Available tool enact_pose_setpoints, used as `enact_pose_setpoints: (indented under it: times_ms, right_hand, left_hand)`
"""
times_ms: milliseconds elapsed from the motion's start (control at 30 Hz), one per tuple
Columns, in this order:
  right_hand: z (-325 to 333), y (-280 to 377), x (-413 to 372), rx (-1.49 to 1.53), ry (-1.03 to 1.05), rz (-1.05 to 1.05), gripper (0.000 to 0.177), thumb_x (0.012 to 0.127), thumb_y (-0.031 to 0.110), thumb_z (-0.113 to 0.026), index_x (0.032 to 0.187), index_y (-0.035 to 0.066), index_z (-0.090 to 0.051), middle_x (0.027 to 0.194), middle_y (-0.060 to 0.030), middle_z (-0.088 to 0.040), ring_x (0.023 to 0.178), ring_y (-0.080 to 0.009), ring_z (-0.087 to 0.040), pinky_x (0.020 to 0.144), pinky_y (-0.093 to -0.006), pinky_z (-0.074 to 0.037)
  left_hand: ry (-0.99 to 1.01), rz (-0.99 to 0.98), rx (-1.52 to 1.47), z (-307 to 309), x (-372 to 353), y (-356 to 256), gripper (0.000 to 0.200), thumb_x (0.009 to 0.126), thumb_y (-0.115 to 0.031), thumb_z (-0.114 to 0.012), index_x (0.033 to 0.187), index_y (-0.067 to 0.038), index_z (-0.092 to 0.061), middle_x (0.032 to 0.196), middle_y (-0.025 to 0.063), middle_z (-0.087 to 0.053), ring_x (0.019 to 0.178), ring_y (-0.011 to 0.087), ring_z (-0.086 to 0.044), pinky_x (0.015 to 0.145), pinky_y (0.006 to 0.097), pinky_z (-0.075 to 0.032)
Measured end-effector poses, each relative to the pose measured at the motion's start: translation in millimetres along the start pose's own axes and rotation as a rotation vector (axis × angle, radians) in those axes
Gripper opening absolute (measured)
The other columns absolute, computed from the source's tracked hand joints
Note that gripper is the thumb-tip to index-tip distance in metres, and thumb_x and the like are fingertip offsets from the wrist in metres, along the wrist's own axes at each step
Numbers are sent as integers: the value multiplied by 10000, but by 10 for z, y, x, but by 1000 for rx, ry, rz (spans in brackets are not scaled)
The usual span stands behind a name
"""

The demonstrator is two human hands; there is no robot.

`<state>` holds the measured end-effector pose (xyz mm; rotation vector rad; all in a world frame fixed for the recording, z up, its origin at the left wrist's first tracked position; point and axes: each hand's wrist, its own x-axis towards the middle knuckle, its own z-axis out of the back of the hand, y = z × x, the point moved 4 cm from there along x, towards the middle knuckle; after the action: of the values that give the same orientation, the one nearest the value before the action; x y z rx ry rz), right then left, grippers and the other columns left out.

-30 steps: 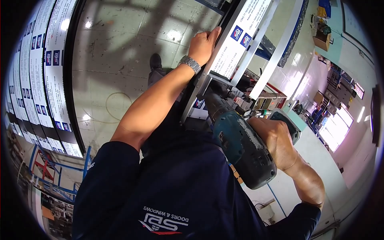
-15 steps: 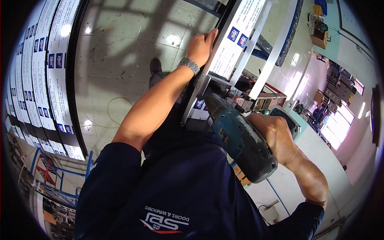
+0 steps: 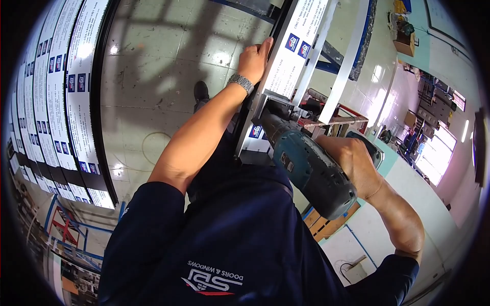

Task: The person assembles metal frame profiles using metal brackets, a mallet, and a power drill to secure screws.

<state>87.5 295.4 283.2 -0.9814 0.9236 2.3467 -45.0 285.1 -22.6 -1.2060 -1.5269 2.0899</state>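
My right hand (image 3: 349,164) is closed round the handle of a teal and black cordless drill (image 3: 311,171). The drill's chuck points into a recess at the near end of a long aluminium profile (image 3: 280,76), which has printed white protective film. Its tip is hidden in there, so contact cannot be made out. Farther up, my left hand (image 3: 253,62), with a metal watch (image 3: 241,83) on the wrist, grips the profile's dark left edge. Its thumb lies along the edge, and the other fingers are partly hidden.
Several film-covered profiles (image 3: 81,86) stand in a row at the left, above a blue rack (image 3: 76,224). Silver bars (image 3: 347,61) run beside the workpiece. Past the drill is a red metal frame (image 3: 352,120). A cardboard box (image 3: 405,43) sits at upper right.
The drill's rear end has swung slightly up and right, its chuck still at the recess. My left hand keeps its hold on the profile. The whole view has shifted a little.
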Motion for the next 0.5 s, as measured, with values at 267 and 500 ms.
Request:
enact_pose_setpoints:
  times_ms: [267,500]
  right_hand:
    - [-70,-73,0,-3,-4,-23,368,746,300,-693,993,34,-634,795,-198,-660,779,-408,-679,701,-463,-528]
    - [-64,-63,9,-30,-2,-5,362,731,301,-694,982,46,-638,822,-183,-677,788,-384,-694,714,-463,-537]
  left_hand:
    - [2,22,3,-21,32,67,699,991,-612,-487,887,38,-723,734,219,-684,695,326,-664,696,395,-505]
    - [15,21,5,4,0,-4,758,990,-630,-442,839,62,-714,771,264,-688,818,451,-675,792,488,-515]
